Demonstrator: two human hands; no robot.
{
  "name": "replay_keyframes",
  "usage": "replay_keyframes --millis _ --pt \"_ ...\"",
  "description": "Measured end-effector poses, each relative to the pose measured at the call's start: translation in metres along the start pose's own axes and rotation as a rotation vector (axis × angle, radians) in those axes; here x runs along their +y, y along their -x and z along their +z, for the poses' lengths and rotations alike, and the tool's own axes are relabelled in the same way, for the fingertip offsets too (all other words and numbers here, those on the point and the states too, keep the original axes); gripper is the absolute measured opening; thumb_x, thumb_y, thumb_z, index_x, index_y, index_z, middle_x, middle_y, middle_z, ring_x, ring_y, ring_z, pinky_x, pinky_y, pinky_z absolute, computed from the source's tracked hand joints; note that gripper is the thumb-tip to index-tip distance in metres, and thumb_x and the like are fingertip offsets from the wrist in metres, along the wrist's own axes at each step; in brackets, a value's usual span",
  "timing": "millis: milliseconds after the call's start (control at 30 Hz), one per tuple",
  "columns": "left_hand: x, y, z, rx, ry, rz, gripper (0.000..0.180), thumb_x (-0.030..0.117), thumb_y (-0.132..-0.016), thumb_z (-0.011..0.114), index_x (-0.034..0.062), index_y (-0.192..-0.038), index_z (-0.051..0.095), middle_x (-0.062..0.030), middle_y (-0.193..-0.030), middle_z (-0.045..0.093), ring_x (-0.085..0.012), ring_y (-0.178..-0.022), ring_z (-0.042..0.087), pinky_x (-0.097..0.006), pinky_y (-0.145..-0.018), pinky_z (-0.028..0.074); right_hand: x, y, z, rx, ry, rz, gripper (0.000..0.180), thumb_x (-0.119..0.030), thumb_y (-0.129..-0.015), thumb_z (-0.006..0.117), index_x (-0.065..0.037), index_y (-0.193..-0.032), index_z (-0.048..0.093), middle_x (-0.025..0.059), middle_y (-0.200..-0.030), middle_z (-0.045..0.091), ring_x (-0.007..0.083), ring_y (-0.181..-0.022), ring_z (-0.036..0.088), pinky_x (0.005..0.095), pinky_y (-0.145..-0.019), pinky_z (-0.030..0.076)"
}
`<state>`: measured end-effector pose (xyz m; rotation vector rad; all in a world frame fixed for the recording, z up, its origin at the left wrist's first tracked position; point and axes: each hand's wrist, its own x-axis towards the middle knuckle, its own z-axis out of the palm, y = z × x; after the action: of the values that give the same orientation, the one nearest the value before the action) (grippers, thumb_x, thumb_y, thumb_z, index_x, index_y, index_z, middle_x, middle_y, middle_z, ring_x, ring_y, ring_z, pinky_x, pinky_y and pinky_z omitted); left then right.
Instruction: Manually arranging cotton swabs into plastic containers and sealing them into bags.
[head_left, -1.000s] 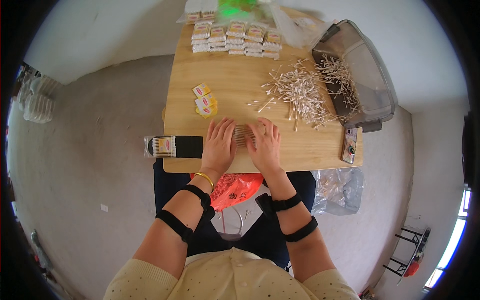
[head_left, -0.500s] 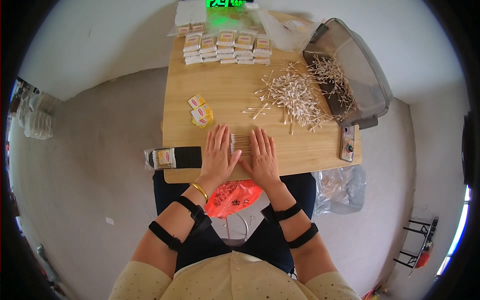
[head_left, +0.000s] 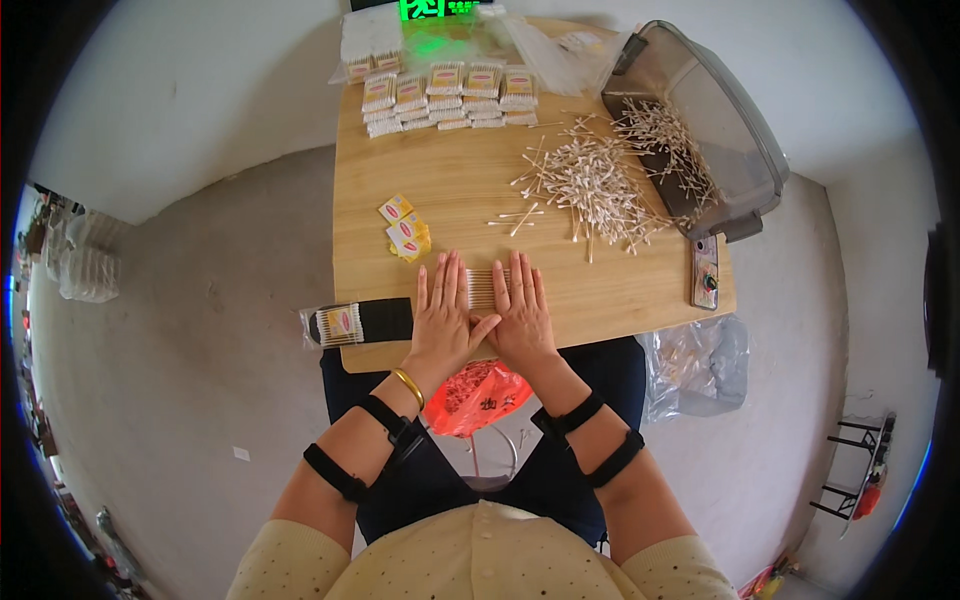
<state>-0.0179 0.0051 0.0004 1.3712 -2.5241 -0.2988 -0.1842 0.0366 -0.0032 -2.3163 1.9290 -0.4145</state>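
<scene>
A row of cotton swabs [head_left: 481, 289] lies side by side near the front edge of the wooden table [head_left: 600, 300]. My left hand [head_left: 438, 315] rests flat along its left side, fingers stretched out. Along the right side lies my right hand [head_left: 522, 315], also flat with straight fingers. My thumbs meet just below the row, and the hands partly cover its ends. Left of my left hand, a clear bag with a packet of swabs [head_left: 339, 324] sits on a black strip [head_left: 385, 318]. Several small yellow and white cards [head_left: 405, 236] lie beyond my left fingertips.
A loose heap of swabs [head_left: 590, 190] spreads before a tipped grey plastic box [head_left: 735, 130]. Stacked swab packets [head_left: 446, 100] stand at the back. A phone [head_left: 705, 285] lies at the right edge. A red plastic bag [head_left: 480, 400] hangs below the front edge.
My hands have drawn slightly closer together, and the visible stretch of swabs between them is narrower. The whole view has shifted a little.
</scene>
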Motion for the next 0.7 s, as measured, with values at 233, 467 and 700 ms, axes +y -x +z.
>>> replay_keyframes --millis 233,467,700 --pt "-0.051 0.046 -0.051 0.220 0.189 -0.250 0.070 0.043 -0.108 0.039 -0.0019 -0.160 0.026 -0.0236 -0.167 0.025 -0.0372 -0.157 0.017 -0.055 -0.127 0.010 0.000 0.001 -0.007 -0.044 0.006 0.031 0.094 -0.056 -0.097 0.058 0.004 -0.160 0.022 0.0308 -0.166 0.019 0.0438 -0.156 0.017 0.0538 -0.127 0.015" --pt "-0.166 0.125 -0.051 0.395 0.485 -0.796 0.072 0.051 -0.108 0.040 -0.0022 -0.157 0.030 -0.0233 -0.161 0.034 -0.0356 -0.149 0.033 -0.046 -0.122 0.025 -0.047 -0.010 0.008 -0.044 -0.050 -0.011 0.090 -0.055 -0.099 0.054 0.002 -0.161 0.022 0.0291 -0.167 0.018 0.0406 -0.157 0.015 0.0524 -0.128 0.013" --pt "-0.166 0.105 -0.035 0.358 1.100 -1.053 0.055 0.053 -0.105 0.053 -0.0011 -0.107 0.065 -0.0078 -0.097 0.066 -0.0126 -0.087 0.064 -0.029 -0.071 0.053 -0.102 -0.018 0.034 -0.085 0.032 -0.049 0.078 -0.048 -0.103 0.047 -0.001 -0.162 0.024 0.0249 -0.169 0.017 0.0365 -0.159 0.012 0.0491 -0.130 0.010"
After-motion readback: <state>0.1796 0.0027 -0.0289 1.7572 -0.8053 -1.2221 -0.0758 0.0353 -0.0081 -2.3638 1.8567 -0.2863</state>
